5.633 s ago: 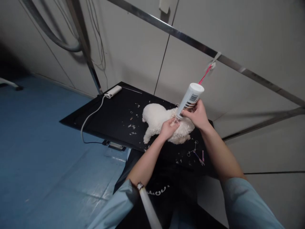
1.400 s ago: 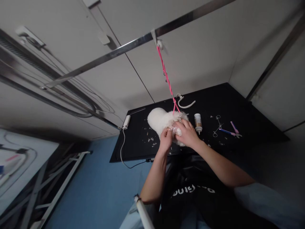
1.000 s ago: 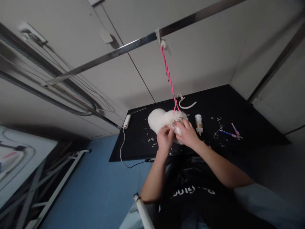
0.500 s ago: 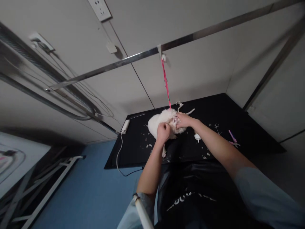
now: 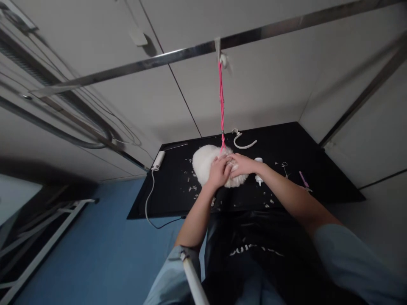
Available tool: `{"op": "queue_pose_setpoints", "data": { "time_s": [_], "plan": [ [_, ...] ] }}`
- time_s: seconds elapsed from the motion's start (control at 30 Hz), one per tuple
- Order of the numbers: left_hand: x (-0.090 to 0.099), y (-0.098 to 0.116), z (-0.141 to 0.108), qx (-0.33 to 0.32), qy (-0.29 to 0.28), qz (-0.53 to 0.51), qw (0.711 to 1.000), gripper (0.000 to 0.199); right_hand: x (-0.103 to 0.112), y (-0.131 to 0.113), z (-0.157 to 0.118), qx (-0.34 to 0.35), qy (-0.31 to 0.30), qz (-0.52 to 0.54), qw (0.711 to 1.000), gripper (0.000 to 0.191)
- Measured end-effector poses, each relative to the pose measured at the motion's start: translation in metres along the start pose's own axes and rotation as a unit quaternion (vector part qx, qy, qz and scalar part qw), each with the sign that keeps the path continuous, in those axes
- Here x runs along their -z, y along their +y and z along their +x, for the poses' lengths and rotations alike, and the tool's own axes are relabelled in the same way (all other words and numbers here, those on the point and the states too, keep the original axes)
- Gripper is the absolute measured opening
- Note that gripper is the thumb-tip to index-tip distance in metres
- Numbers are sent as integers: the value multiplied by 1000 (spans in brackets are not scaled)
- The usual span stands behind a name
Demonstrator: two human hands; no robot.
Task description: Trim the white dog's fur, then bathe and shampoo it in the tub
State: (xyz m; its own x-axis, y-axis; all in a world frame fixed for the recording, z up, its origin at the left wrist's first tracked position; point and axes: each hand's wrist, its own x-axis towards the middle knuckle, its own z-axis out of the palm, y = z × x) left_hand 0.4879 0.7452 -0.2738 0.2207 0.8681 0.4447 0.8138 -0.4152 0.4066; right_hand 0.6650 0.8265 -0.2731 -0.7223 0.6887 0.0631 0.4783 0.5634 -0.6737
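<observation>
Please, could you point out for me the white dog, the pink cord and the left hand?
White dog (image 5: 203,163), head view: on the fur of its body.
Pink cord (image 5: 221,111), head view: on its twisted length.
Left hand (image 5: 218,172), head view: on its back.

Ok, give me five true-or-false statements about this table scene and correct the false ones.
1. The left hand and right hand touch the white animal. True.
2. The right hand grips a bottle. False: the bottle is on the black table.
3. A pink cord reaches down to the animal. True.
4. The corded device lies at the person's right. False: the corded device lies at the left.
5. Pale tufts lie on the table. True.
</observation>
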Motion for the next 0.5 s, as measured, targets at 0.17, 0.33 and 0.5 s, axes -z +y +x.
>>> {"op": "queue_pose_setpoints", "data": {
  "time_s": [0.17,0.33,0.5],
  "plan": [
    [-8,-31,2,-24,-98,78,992,84,-10,19,-11,-33,31,61,997,97],
    [16,-54,-32,55,-90,145,984,113,-16,15,-21,-8,25,153,988,99],
    [55,-29,-97,233,111,78,963,74,-48,-44,-45,-85,47,145,985,99]
  ]
}}
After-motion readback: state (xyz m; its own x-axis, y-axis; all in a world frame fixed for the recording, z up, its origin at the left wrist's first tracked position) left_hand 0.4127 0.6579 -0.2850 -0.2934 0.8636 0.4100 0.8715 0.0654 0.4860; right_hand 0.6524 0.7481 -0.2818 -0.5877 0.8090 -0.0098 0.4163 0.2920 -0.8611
